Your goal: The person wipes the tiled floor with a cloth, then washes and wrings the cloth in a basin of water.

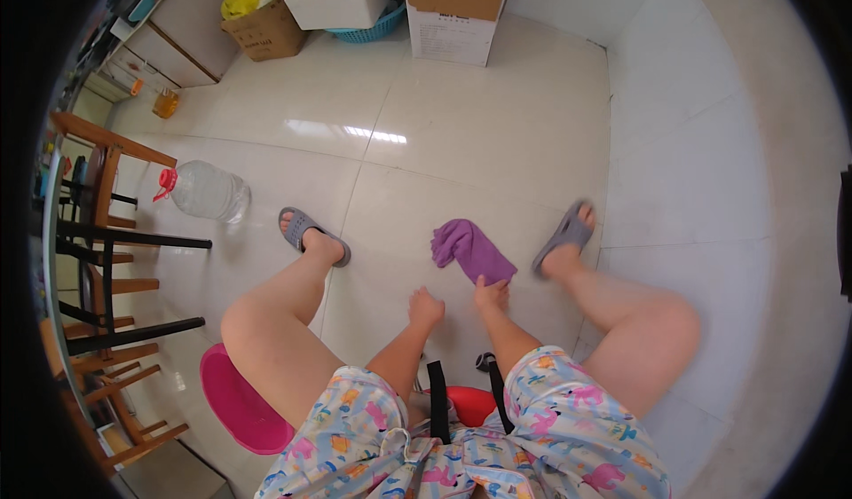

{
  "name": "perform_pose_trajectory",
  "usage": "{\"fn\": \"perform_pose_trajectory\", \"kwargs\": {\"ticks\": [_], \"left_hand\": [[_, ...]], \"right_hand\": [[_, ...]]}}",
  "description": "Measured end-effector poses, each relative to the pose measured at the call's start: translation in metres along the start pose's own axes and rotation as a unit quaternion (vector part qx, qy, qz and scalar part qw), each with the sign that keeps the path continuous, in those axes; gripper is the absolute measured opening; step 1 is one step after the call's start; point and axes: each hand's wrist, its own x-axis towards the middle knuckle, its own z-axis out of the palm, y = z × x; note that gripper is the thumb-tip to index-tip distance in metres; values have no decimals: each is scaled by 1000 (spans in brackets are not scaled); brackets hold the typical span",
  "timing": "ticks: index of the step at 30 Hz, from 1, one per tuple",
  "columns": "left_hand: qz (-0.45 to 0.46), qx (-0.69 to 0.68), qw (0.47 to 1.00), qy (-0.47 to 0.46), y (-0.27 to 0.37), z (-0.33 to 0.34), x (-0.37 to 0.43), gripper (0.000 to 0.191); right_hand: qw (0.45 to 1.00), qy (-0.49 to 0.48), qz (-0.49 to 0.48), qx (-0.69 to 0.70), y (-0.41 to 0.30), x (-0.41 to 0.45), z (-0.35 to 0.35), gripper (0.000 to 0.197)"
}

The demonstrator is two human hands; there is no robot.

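Note:
A purple cloth lies crumpled on the tiled floor between my slippered feet. My right hand grips its lower edge, the fingers on the fabric. To the left of the cloth, my left hand is held low over the floor; it touches no cloth, and whether its fingers are apart is too unclear to tell. A red object shows partly behind black straps beneath me.
A large clear water bottle with a red cap stands left, near wooden chairs. A pink basin is beside my left knee. Cardboard boxes and a white foam box line the far side. A tiled wall rises on the right.

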Motion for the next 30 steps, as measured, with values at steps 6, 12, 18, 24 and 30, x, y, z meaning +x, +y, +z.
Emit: {"fn": "perform_pose_trajectory", "kwargs": {"ticks": [6, 12, 18, 24, 30], "left_hand": [[50, 50, 973, 219, -12, -11, 15, 63], [100, 105, 949, 281, -2, 9, 34, 66], [102, 6, 929, 356, 10, -5, 39, 56], [127, -159, 921, 332, 49, -40, 86, 52], [-56, -669, 741, 28, 115, -93, 111, 41]], "right_hand": [[984, 175, -1, -41, -44, -2, 12, 93], [953, 236, -148, -124, -92, 9, 59, 87], [847, 162, -480, -163, -218, 88, 0, 81], [843, 149, -510, -79, -243, 153, -35, 58], [885, 66, -391, 245, -152, 67, -19, 38]]}}
